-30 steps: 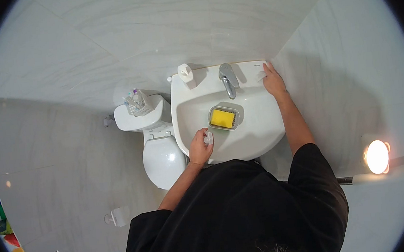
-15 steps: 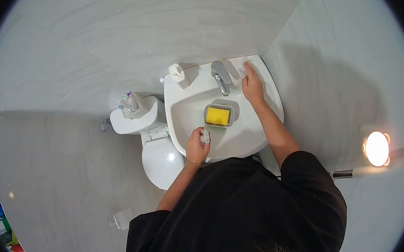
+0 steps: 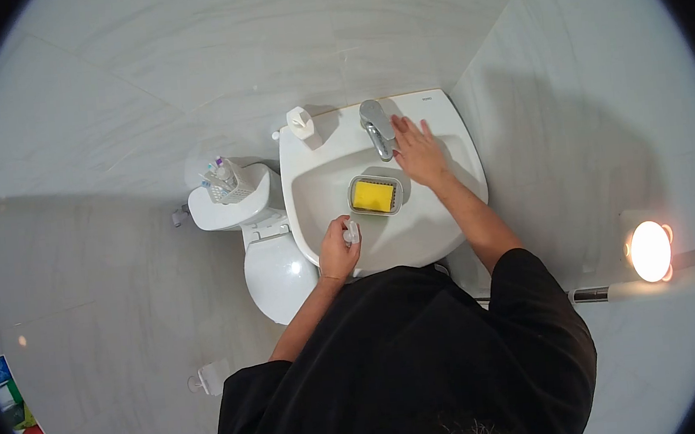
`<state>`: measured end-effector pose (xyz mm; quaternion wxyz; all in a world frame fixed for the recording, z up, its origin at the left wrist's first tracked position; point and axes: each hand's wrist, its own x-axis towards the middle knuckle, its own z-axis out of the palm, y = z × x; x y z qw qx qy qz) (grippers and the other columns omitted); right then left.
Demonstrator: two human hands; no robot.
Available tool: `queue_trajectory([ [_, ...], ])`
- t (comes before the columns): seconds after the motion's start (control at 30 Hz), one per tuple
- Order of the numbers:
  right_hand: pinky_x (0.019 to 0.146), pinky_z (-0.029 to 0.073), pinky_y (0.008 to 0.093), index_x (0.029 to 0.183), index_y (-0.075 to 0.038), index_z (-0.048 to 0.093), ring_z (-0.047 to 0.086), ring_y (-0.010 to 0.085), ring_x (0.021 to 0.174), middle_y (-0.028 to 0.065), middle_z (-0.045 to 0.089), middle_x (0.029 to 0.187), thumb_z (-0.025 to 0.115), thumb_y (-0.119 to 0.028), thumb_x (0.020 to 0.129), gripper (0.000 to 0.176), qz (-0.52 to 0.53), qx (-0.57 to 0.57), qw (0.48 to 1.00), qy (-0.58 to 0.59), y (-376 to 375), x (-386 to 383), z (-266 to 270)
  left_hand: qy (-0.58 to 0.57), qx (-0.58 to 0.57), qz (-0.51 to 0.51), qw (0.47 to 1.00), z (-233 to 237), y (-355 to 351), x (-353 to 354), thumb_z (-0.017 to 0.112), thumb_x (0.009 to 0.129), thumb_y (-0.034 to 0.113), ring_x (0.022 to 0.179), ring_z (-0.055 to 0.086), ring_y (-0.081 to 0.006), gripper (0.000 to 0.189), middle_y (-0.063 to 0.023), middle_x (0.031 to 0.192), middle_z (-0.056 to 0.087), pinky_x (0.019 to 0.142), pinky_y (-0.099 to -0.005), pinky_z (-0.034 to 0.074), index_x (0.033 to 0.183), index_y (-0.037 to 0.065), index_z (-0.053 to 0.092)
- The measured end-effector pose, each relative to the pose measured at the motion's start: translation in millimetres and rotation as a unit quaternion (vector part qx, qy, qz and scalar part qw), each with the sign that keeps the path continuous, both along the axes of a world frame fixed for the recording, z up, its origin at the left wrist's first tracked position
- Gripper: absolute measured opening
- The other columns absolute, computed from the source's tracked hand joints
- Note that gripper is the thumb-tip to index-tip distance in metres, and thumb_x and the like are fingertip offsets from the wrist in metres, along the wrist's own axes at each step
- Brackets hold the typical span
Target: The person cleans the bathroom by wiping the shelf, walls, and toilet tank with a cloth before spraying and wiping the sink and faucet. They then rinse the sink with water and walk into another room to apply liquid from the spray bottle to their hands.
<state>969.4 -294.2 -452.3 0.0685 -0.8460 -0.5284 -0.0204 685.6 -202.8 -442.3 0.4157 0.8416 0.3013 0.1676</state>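
My left hand [image 3: 339,249] is closed around a small clear-white object [image 3: 351,232] at the front left rim of the white sink [image 3: 304,196]. My right hand [image 3: 420,154] has its fingers spread beside the chrome faucet [image 3: 377,130], with nothing seen in it; whether the fingertips touch the faucet is not clear. Between the hands, a yellow sponge [image 3: 373,197] lies in a grey-rimmed dish [image 3: 399,201] in the basin. A white dispenser bottle [image 3: 303,127] stands on the sink's back left corner.
Left of the sink is a white toilet [image 3: 280,277] with its lid down. On its tank stands a basket [image 3: 231,186] holding toothbrushes and tubes. A lit lamp [image 3: 650,252] glows at the right. A colourful panel [image 3: 19,415] shows at the lower left.
My right hand has moved left from the sink's back right corner to the faucet, and its fingers have spread. The clear item it was at is no longer visible. My left hand has barely moved.
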Motion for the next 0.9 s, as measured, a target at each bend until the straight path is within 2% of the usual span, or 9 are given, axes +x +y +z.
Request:
queue_trajectory([
  [0.1,0.119,0.019,0.0497,0.15,-0.003,0.031,0.027,0.0259,0.146,0.013,0.028,0.158,0.054,-0.033,0.095,0.066,-0.068,0.016,0.997,-0.019,-22.4,27.8,-2.8,-0.011,0.014,-0.004,1.0,2.6,0.3,1.3,0.064,0.089,0.015,0.084,0.063,-0.0387,0.03,-0.0209,0.094,0.062,0.075,-0.0433,0.051,0.113,0.001,0.055],
  [0.17,0.119,0.02,0.0505,0.149,-0.001,0.031,0.028,0.0294,0.145,0.0149,0.029,0.158,0.052,-0.033,0.097,0.064,-0.18,0.022,0.983,-0.039,-41.5,47.2,-7.9,-0.013,0.01,0.001,1.0,0.6,-0.2,0.6,0.064,0.089,0.015,0.084,0.063,-0.0387,0.03,-0.021,0.094,0.062,0.074,-0.0434,0.051,0.114,0.001,0.055],
  [0.27,0.118,0.021,0.0498,0.149,0.001,0.03,0.027,0.0332,0.145,0.0177,0.028,0.157,0.051,-0.034,0.098,0.065,-0.191,0.024,0.98,-0.045,-49.5,58.8,-17.0,-0.007,-0.008,0.002,1.0,1.2,0.7,-0.5,0.063,0.09,0.016,0.084,0.064,-0.0385,0.029,-0.0204,0.095,0.062,0.075,-0.0433,0.051,0.113,0.001,0.056],
  [0.47,0.12,0.021,0.0453,0.148,0.003,0.03,0.027,0.0344,0.145,0.0205,0.028,0.156,0.051,-0.029,0.097,0.064,-0.08,0.037,0.996,-0.024,9.3,10.6,-17.3,-0.007,0.007,0.002,1.0,-2.2,-0.1,-0.6,0.065,0.092,0.022,0.088,0.063,-0.0352,0.031,-0.0189,0.098,0.064,0.074,-0.0419,0.052,0.113,0.001,0.057],
  [0.53,0.12,0.022,0.0429,0.147,0.002,0.034,0.028,0.0314,0.145,0.0187,0.03,0.156,0.049,-0.02,0.096,0.057,-0.045,0.089,0.994,0.047,26.4,-7.9,-20.7,-0.001,0.011,-0.002,1.0,1.7,-0.4,0.1,0.065,0.092,0.022,0.088,0.063,-0.0352,0.031,-0.0189,0.099,0.064,0.074,-0.0418,0.052,0.113,0.001,0.057],
  [0.67,0.12,0.025,0.0405,0.143,0.003,0.039,0.03,0.0291,0.144,0.0172,0.033,0.154,0.048,-0.012,0.094,0.052,-0.021,0.072,0.997,0.024,17.1,-12.1,-18.9,-0.018,0.037,-0.001,0.999,0.6,-1.0,1.1,0.064,0.09,0.017,0.085,0.064,-0.0376,0.028,-0.0201,0.095,0.063,0.075,-0.043,0.052,0.112,0.001,0.056],
  [0.73,0.119,0.027,0.041,0.139,0.003,0.044,0.035,0.0284,0.142,0.0142,0.036,0.153,0.047,-0.007,0.092,0.049,-0.018,0.117,0.993,0.006,6.3,-10.6,-26.0,-0.024,0.033,0.002,0.999,-3.3,0.6,0.3,0.065,0.091,0.02,0.085,0.065,-0.0364,0.029,-0.0197,0.097,0.063,0.073,-0.0419,0.052,0.112,0.001,0.057],
  [0.87,0.118,0.03,0.0413,0.14,0.002,0.043,0.038,0.0279,0.14,0.0117,0.037,0.153,0.047,-0.005,0.09,0.051,-0.009,0.083,0.996,-0.02,8.8,-25.5,-32.4,-0.029,0.004,0.01,1.0,-6.5,1.4,-1.3,0.066,0.091,0.021,0.083,0.065,-0.0362,0.03,-0.019,0.095,0.064,0.071,-0.0412,0.052,0.112,0.001,0.057],
  [0.9,0.117,0.031,0.0416,0.141,0.002,0.041,0.038,0.0282,0.14,0.0118,0.037,0.153,0.047,-0.003,0.089,0.053,-0.034,0.08,0.996,0.014,16.4,-33.0,-33.2,-0.033,0.007,0.003,0.999,-7.5,1.4,-2.2,0.066,0.091,0.021,0.082,0.065,-0.0365,0.03,-0.019,0.094,0.064,0.071,-0.0414,0.052,0.112,0.001,0.057],
])
